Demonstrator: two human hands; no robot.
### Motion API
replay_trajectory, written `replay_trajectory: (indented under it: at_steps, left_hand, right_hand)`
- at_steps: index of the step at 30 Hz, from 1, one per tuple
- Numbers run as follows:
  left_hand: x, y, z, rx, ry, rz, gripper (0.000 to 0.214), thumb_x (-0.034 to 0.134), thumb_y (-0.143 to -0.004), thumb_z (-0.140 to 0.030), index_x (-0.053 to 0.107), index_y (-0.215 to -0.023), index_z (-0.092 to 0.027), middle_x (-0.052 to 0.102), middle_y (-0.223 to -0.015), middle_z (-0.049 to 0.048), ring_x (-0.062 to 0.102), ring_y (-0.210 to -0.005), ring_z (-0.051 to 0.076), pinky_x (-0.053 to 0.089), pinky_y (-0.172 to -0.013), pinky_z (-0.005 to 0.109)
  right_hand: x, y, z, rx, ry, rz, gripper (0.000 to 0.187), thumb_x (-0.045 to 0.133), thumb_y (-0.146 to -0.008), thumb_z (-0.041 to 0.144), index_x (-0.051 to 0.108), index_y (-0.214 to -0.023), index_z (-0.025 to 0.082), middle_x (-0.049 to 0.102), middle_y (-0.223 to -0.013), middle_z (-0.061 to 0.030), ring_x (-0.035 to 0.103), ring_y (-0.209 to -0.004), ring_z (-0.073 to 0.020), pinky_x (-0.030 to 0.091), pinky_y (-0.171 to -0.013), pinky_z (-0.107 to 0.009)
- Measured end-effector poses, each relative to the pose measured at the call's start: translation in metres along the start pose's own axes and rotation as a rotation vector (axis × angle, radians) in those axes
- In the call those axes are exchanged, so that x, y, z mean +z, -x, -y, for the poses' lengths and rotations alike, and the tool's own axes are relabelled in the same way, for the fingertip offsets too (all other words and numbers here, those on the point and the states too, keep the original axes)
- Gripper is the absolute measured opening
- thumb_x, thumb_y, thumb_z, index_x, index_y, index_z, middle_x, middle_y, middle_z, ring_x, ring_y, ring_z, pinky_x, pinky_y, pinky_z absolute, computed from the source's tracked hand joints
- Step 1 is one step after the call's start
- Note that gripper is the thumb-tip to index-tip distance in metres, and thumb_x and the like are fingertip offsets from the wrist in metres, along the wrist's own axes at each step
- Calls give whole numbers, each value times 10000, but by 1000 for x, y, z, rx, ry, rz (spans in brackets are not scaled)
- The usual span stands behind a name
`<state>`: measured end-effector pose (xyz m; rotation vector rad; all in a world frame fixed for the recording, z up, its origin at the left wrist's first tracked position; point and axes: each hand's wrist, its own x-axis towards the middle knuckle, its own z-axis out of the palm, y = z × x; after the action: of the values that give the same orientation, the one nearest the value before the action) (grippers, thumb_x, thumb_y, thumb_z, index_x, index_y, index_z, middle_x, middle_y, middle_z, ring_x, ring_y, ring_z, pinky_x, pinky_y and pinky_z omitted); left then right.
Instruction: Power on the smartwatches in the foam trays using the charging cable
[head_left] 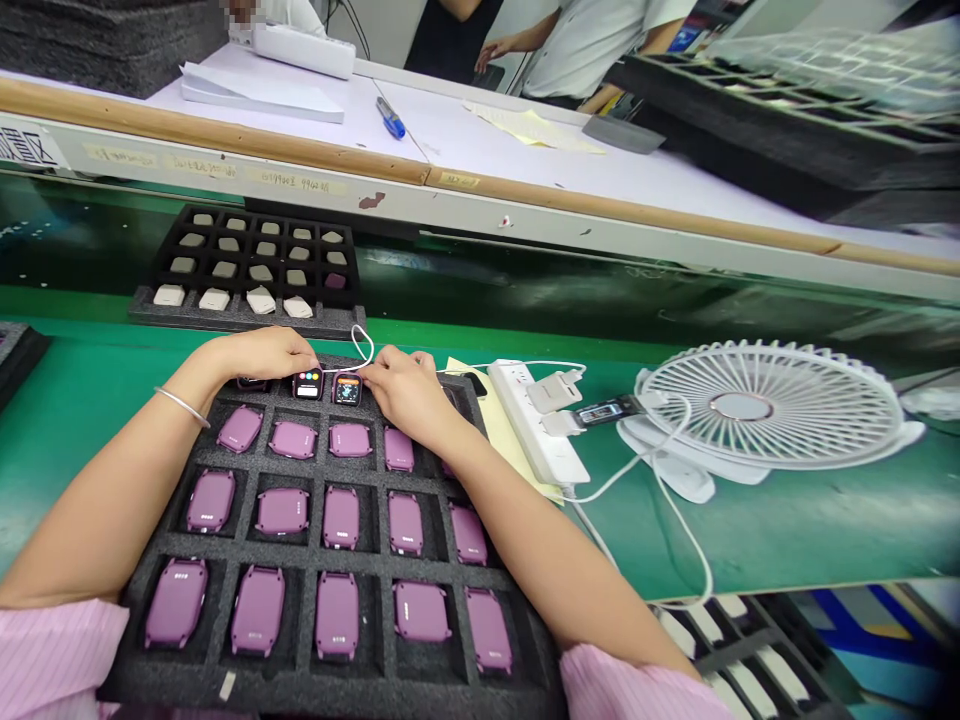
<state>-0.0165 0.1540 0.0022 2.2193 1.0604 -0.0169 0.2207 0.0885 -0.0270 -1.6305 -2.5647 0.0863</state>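
Observation:
A black foam tray (296,548) holds several purple watch bodies (337,614), most lying face down in its compartments. In its far row, two smartwatches have lit screens: one smartwatch (307,385) under my left fingertips, another smartwatch (347,390) beside my right fingertips. My left hand (274,352) is closed, fingers together, at the end of a thin white cable (366,342). The cable loops up between my hands; its tip is hidden. My right hand (409,392) is pinched at the right edge of the second lit watch, its fingertips partly hidden.
Behind stands another foam tray (244,322) of pale watch bodies. To the right are a white power strip (536,420) with chargers, loose cables and a white fan (750,405). A raised shelf (420,165) carries a blue pen (391,118) and papers. People stand beyond.

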Motion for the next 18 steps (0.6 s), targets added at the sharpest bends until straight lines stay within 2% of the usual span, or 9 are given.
replay_trajectory:
  at_steps: [5,8,10,12,16,18]
  left_hand:
    - [-3,3,-4,7,-10,24,394,439,-865,-431,736,-901,-174,748,-883,28,625,-774,173,426,-647,222]
    - [-2,3,-10,-35,-57,-48,317,492,-832,-337,747,-933,-177,751,-868,27,638,-760,175,439,-660,237]
    - [-3,4,-15,-111,-158,-186,272,523,-802,-263,749,-913,-157,741,-836,48,641,-758,195,454,-704,268]
    - [-7,7,-21,-167,-211,-386,246,543,-806,-236,746,-908,-142,735,-848,70,649,-797,219,468,-773,303]
    - [-21,29,-29,-193,-105,-840,243,580,-856,-302,733,-974,-155,725,-990,76,642,-874,215,481,-869,329]
    - [-24,49,-29,-197,-66,-933,244,606,-846,-335,731,-966,-163,721,-988,65,631,-842,198,486,-842,318]
  right_hand:
    - [-1,-4,4,-15,-2,-9,261,488,-1050,182,748,-1061,202,596,-1049,-88,521,-986,-237,227,-820,-353]
    - [-1,-6,6,-8,34,-33,247,517,-1033,181,759,-989,195,617,-1039,-82,524,-976,-238,217,-793,-361]
    - [-2,-6,9,9,55,-49,237,536,-1023,185,764,-960,193,633,-1037,-79,529,-965,-238,210,-782,-369]
    - [-2,-6,13,51,65,-67,227,548,-1019,197,766,-957,196,649,-1037,-75,538,-958,-241,205,-779,-376]
    - [-9,0,13,158,86,-143,232,529,-1020,201,756,-974,185,660,-1068,-93,556,-986,-267,213,-788,-385]
    - [-14,4,9,219,69,-210,235,511,-1018,196,745,-1010,178,658,-1081,-111,563,-1012,-283,227,-790,-379]
